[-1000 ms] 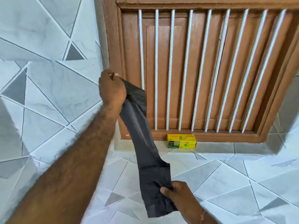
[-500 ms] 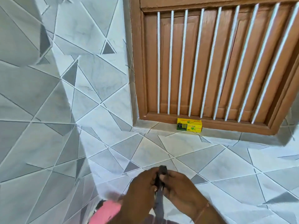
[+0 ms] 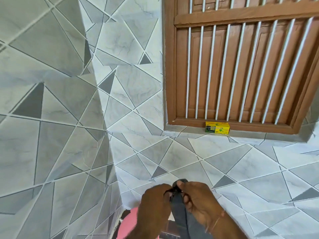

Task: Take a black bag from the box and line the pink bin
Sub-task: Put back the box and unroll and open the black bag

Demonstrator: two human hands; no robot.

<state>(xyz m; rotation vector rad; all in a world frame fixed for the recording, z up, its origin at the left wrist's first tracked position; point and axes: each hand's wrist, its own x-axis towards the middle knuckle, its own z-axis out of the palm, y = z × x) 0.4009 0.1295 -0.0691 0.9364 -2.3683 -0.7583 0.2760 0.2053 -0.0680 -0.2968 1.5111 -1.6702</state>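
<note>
Both hands, left hand and right hand, pinch the thin, crumpled black bag above the smooth pink bin; yellow box sits on the tiled sill beneath the wooden window.

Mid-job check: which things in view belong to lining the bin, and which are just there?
Part of the job:
crumpled black plastic bag, pinched by left hand and right hand
round pink plastic bin
small yellow-green cardboard box

Just there:
brown wooden barred window
grey geometric wall tiles
</note>
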